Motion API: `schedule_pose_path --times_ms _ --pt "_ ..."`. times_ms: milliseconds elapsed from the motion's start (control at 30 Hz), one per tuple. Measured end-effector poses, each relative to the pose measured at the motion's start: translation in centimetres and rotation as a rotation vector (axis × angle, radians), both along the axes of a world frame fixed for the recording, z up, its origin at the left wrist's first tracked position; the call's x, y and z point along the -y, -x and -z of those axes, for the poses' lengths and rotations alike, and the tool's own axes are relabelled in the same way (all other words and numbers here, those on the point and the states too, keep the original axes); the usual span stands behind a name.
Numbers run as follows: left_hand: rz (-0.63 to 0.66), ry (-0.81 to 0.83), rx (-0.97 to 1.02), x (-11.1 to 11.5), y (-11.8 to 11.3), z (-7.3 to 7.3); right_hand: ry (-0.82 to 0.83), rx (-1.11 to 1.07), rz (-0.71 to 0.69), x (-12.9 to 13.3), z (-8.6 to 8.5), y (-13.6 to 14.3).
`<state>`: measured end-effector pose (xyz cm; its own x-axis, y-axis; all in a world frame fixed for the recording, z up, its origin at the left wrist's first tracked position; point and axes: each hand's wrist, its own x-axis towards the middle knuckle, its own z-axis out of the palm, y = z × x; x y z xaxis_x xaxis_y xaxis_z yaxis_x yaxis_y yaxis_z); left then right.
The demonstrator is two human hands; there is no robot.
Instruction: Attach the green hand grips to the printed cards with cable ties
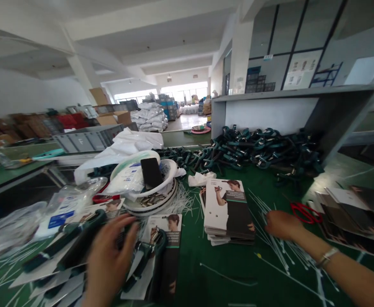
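My left hand (pixel 112 256), slightly blurred, is over the left of the bench with thumb and fingers apart. Beside it, a dark green two-handled device (pixel 159 251), looking like a hand-grip exerciser, lies on a printed backing card (pixel 173 264). More such devices on cards (pixel 74 251) are stacked left of that hand, partly hidden by it. Over loose white cable ties (pixel 279 256), my right hand (pixel 281 225) has its fingers curled down and closed; what they pinch is hidden. Between the hands stands a stack of printed cards (pixel 217 209).
A large heap of dark green devices (pixel 254 147) fills the back of the bench before a grey shelf (pixel 302 91). White bowls (pixel 170 170) hold a phone (pixel 151 172) and small metal parts. Red-handled scissors (pixel 305 212) and more cards (pixel 353 213) lie right.
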<state>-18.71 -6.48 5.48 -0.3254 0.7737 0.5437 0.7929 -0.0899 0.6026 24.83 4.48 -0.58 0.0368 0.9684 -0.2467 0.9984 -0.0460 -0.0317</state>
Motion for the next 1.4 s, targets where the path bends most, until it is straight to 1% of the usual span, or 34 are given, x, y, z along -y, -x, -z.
schedule_pose_path --times_ms 33,67,100,167,200,233,300,367,533,633,767,867,933,1033,1100,1167,1200,1233,1267,1333,1367,1400 --pt "0.158 0.120 0.019 -1.0 -2.1 0.7 0.006 -0.003 -0.001 -0.2 0.3 0.1" --pt "0.310 0.274 0.054 -2.1 -4.3 1.6 0.009 -0.011 -0.002 -0.3 0.5 0.1" --pt "0.362 0.365 0.103 -3.4 -6.6 2.4 0.011 -0.021 -0.001 -0.4 0.6 0.1" --pt "0.397 0.498 0.111 -5.9 -10.6 3.7 0.004 -0.050 0.007 -0.4 0.7 -0.3" --pt "0.401 0.550 0.105 -7.0 -12.1 4.0 -0.003 -0.067 0.016 -0.3 0.7 -0.5" --pt "0.416 0.582 0.093 -8.0 -13.3 4.2 -0.012 -0.086 0.028 -0.1 0.7 -0.8" --pt "0.428 0.614 0.075 -9.5 -14.6 4.2 -0.038 -0.132 0.054 0.4 0.6 -1.4" --pt "0.413 0.624 0.050 -10.8 -14.8 3.9 -0.078 -0.186 0.078 0.7 0.3 -2.0" --pt "0.425 0.627 0.019 -12.8 -13.5 3.4 -0.163 -0.361 0.104 0.8 -1.2 -3.5" --pt "0.418 0.605 0.020 -13.1 -13.0 3.4 -0.202 -0.471 0.107 1.0 -2.0 -3.8" --pt "0.412 0.586 0.041 -13.1 -13.5 3.7 -0.215 -0.753 0.159 1.5 -2.1 -3.3" --pt "0.407 0.614 0.045 -13.5 -14.2 4.2 -0.200 -0.828 0.171 1.8 -2.1 -2.8" --pt "0.408 0.614 0.030 -13.9 -14.4 4.3 -0.243 -0.870 0.201 2.0 -2.6 -2.3" --pt "0.392 0.602 0.037 -14.4 -14.0 4.0 -0.325 -1.045 0.202 2.5 -3.8 -0.7" --pt "0.371 0.595 0.053 -14.3 -13.6 3.6 -0.289 -1.175 0.153 3.1 -4.6 1.0" --pt "0.353 0.570 0.069 -13.8 -13.5 3.1 -0.199 -1.264 0.117 3.7 -5.3 3.0" --pt "0.366 0.555 0.130 -13.3 -13.5 2.8 -0.156 -1.294 0.107 4.0 -5.5 4.1" --pt "0.399 0.548 0.243 -12.7 -13.6 2.5 -0.115 -1.321 0.097 4.1 -5.7 5.2" --pt "0.452 0.555 0.404 -12.1 -13.7 2.3 -0.072 -1.347 0.094 4.2 -5.8 6.1" --pt "0.600 0.613 0.784 -10.6 -14.2 2.1 0.015 -1.392 0.106 4.1 -5.7 7.7" --pt "0.678 0.655 0.945 -9.9 -14.5 2.1 0.061 -1.402 0.114 4.0 -5.6 8.3" --pt "0.741 0.694 1.051 -9.3 -14.8 2.1 0.105 -1.404 0.124 3.9 -5.4 8.7"
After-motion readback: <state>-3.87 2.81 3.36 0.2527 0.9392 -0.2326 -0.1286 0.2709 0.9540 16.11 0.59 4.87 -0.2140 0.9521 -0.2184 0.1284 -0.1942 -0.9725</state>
